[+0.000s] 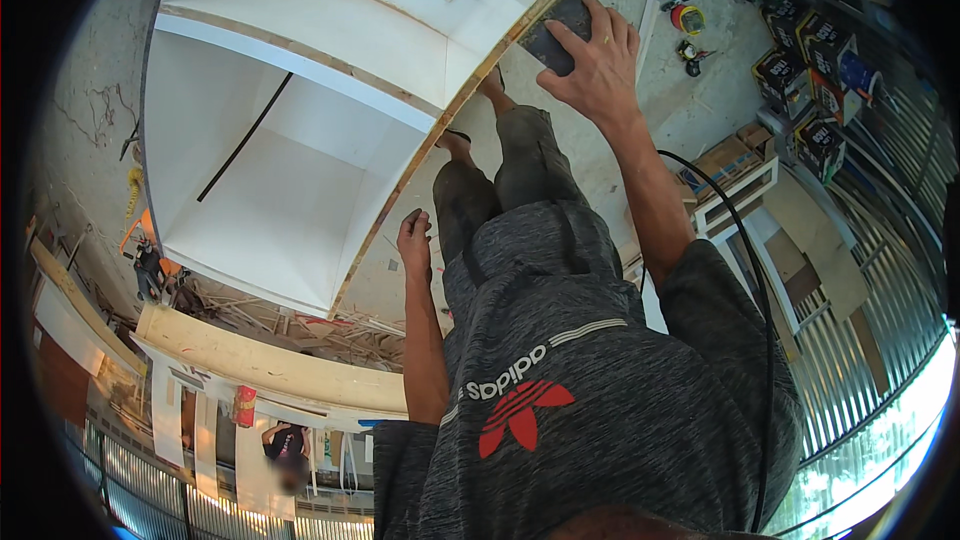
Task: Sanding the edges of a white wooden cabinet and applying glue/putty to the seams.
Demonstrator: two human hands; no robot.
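Note:
My right hand (600, 65) is wrapped over a dark, flat block (562, 32) with a worn surface. The block touches the corner of a large white cabinet (290, 170), at the end of its raw brownish edge (400, 178). That cabinet is open-fronted, with a divider across it and a thin black strip (245, 137) inside. Close beside the lower part of the same edge, my left hand (415, 240) is raised with its fingers curled. Something small and dark may be at its fingertips, but I cannot make it out.
A black cable (735, 205) runs past my right arm. Tools and a tape roll (688, 18) lie on the concrete floor, near stacked boxes (820, 50). Wood scraps (290, 325) and a long board (260, 365) lie at the left. Another person (290, 445) is in the background.

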